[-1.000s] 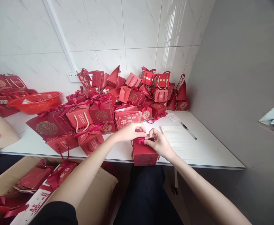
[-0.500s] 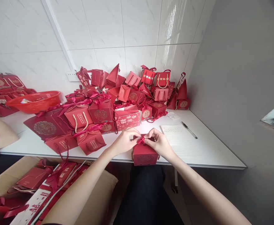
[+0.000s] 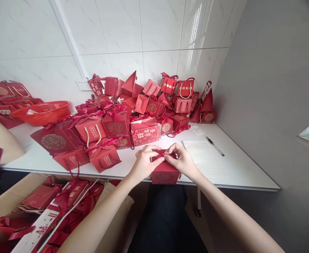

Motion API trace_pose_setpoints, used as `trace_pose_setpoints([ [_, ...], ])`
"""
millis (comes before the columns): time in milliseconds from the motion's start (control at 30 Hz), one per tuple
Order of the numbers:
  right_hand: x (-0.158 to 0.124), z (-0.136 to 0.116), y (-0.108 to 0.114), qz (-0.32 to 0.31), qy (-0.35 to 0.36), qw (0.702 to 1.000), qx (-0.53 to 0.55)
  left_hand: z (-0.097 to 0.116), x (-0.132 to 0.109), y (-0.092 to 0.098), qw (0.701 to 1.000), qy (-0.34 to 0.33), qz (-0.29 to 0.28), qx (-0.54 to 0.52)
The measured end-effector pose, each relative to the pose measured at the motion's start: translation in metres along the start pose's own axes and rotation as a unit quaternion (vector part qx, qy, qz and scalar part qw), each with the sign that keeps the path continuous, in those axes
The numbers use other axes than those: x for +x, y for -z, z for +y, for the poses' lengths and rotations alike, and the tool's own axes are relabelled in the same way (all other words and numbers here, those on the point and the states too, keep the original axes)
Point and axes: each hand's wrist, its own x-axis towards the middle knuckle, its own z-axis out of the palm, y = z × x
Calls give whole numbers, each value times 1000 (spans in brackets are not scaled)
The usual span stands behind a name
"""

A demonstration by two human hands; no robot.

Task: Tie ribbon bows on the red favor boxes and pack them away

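A small red gift box (image 3: 164, 173) with a gold round emblem stands at the front edge of the white table (image 3: 239, 172). My left hand (image 3: 144, 162) rests against the box's left top and pinches the red ribbon (image 3: 163, 154) on its lid. From the right, my right hand (image 3: 183, 160) pinches the same ribbon with its fingers closed. The two hands almost meet above the lid.
A heap of red gift boxes and bags (image 3: 133, 112) fills the back of the table. A lined sheet (image 3: 206, 158) and a pen (image 3: 215, 146) lie to the right. A red basket (image 3: 42, 112) and another person's arm (image 3: 0, 138) are at left. A cardboard box (image 3: 19, 207) with red bags stands below.
My left hand has slid down from above the ribbon onto the box's left top. The bow between my fingers looks smaller and flatter. The view has shifted slightly.
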Motion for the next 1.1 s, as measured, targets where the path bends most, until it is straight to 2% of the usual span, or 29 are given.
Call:
trace_pose_setpoints([
  [300,7,-11,12,-73,-24,995,-57,-5,4,0,993,43,-66,-85],
  [433,9,-13,14,-79,-18,993,-83,-5,6,-1,991,43,-78,-102],
  [933,8,-8,16,-50,39,988,-143,-10,5,-17,977,80,-44,-194],
  [1100,8,-8,18,-50,67,981,-173,-6,6,-18,975,105,-33,-193],
])
